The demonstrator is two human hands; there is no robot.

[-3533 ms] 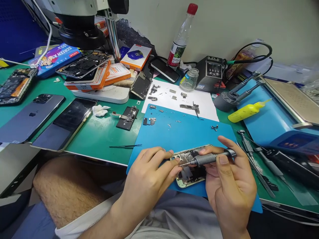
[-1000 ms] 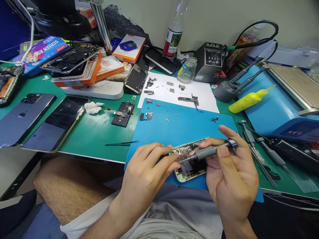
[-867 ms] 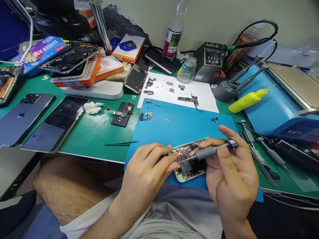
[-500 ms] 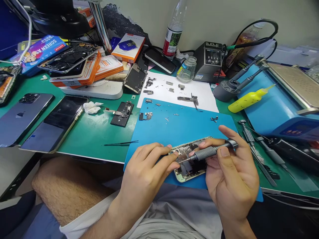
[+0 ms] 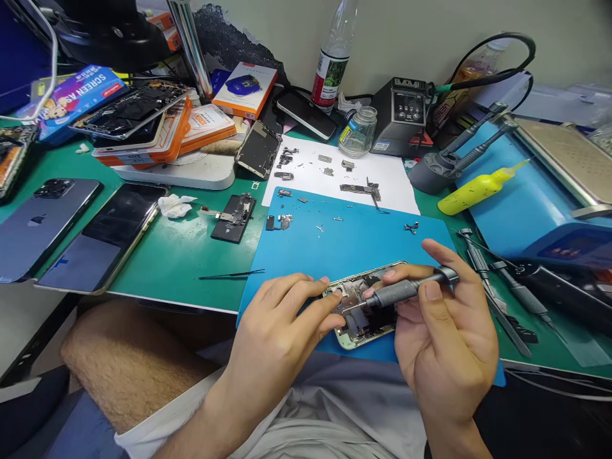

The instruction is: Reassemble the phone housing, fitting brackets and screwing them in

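Observation:
An opened phone housing [image 5: 357, 325] with a pale green frame lies tilted at the front of the blue mat [image 5: 296, 248]. Its inner metal plate and dark flex parts show. My left hand [image 5: 275, 328] grips its left end, index finger and thumb close to the screwdriver tip. In my right hand [image 5: 449, 338] is a grey knurled screwdriver [image 5: 396, 293], its shaft pointing left into the housing. The right thumb and fingers hold its handle, and the index finger sticks up. Other right fingers rest along the housing's right side. My left fingers partly hide the tip.
Small phone parts lie on the mat and on white paper [image 5: 306, 191] behind it. Black tweezers [image 5: 232, 275], a battery with flex cables [image 5: 233, 218] and two phones lie left. More screwdrivers [image 5: 521, 293] and a yellow bottle [image 5: 478, 192] are right. A glass jar [image 5: 357, 134] stands behind.
The screwdriver handle has turned or shifted very slightly in my right hand. Both hands and the housing stay in nearly the same place; the camera view has shifted a little.

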